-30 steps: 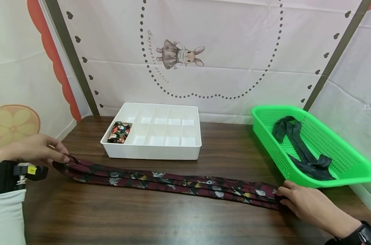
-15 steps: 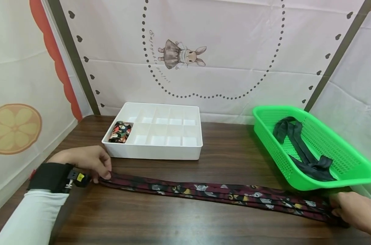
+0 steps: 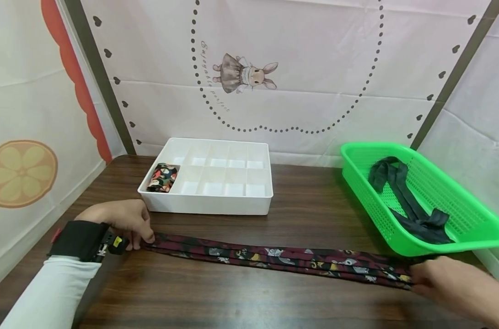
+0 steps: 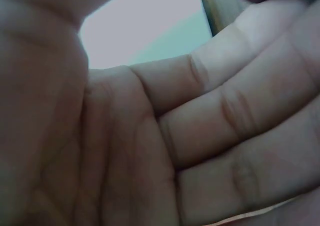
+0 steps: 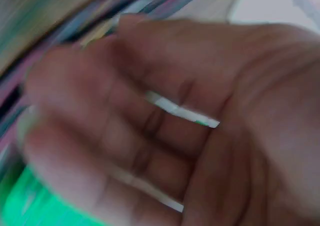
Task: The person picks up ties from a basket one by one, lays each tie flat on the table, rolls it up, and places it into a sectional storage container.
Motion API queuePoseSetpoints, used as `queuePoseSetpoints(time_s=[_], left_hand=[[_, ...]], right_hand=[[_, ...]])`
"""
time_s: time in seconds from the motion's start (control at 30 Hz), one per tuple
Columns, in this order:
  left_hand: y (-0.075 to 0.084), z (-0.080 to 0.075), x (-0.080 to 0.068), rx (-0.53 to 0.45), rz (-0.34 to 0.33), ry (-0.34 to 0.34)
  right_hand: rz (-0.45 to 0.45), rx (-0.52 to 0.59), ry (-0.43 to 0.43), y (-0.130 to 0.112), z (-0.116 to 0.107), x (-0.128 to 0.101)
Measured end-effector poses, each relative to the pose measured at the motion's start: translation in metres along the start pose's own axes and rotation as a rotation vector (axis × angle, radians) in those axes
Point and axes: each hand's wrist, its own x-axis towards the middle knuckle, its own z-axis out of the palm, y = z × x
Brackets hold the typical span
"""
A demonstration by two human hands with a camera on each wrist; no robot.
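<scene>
Since the earlier frames the left hand [image 3: 123, 221] has slid rightward along the surface [image 3: 241, 292], from the far left edge to a spot just in front of the white tray's left corner, and the right hand [image 3: 459, 285] has pulled back toward the lower right, so the folded patterned tie [image 3: 282, 258] now lies a little shorter and further right between them. The left hand rests knuckles-up on the tie's left end, its fingertips curled down onto the cloth and pinning it to the wood; the left wrist view shows only a close palm and bent fingers. The right hand is blurred in both views, its fingers lying over the tie's right end; whether they pinch it or merely press it I cannot tell. The tie stretches in a flat dark-red band with small coloured figures across the front of the surface. Behind it stands the white divided tray [image 3: 237, 201], with a rolled patterned cloth [image 3: 163, 177] in its front left compartment. To the right, the green basket [image 3: 480, 240] sits tilted near the surface's edge, holding a loose dark tie [image 3: 405, 201].
</scene>
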Motion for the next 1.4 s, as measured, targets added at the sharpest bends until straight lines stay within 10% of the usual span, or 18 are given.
queuePoseSetpoints(time_s=[0.13, 0.47, 0.7, 1.17, 1.4], left_hand=[[0.001, 0.002, 0.0, 0.032, 0.009, 0.006], [0.0, 0.001, -0.002, 0.094, -0.005, 0.023], [-0.032, -0.005, 0.03, 0.19, -0.031, 0.028], [0.002, 0.005, -0.014, 0.081, 0.0, 0.055], [0.003, 0.007, -0.007, 0.004, 0.007, 0.015]], right_hand=[[-0.315, 0.197, 0.013, -0.05, -0.015, 0.03], [-0.757, 0.158, 0.248, -0.232, -0.045, 0.158], [-0.724, 0.179, 0.237, -0.331, -0.047, 0.251], [-0.572, 0.492, 0.004, -0.383, -0.029, 0.285], [-0.709, 0.15, 0.261, -0.383, -0.028, 0.292]])
